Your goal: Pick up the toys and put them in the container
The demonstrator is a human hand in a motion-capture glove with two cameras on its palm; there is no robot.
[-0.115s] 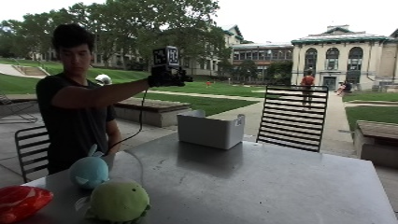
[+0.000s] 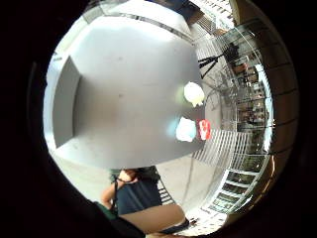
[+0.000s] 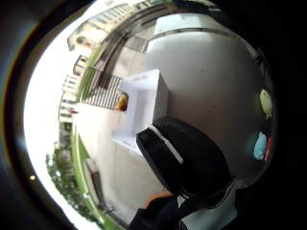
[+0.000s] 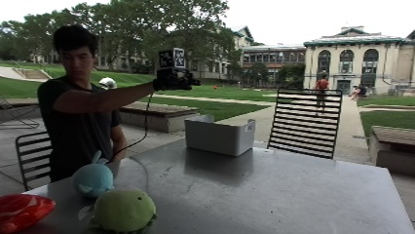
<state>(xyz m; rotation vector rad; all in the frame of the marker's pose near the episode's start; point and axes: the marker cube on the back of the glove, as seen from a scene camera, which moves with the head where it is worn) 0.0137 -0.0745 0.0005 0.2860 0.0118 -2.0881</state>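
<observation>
Raised high above the far side of the table, the gloved right hand (image 4: 174, 80) is seen in the outside view holding nothing; whether its fingers are apart or curled cannot be told. A white rectangular plastic container (image 4: 219, 135) stands on the grey metal table (image 4: 272, 195) below it. Three toys lie at the near left corner: a teal round plush toy (image 4: 93, 179), a green round plush toy (image 4: 123, 210) and a red soft toy (image 4: 21, 210).

From the little-finger-side palm view, the toys are seen clustered near one table edge, well apart from the container.

From the thumb-side palm view, the container's open top is visible.

Since the toys sit close together near the edge, one could be knocked off during a long reach.
</observation>
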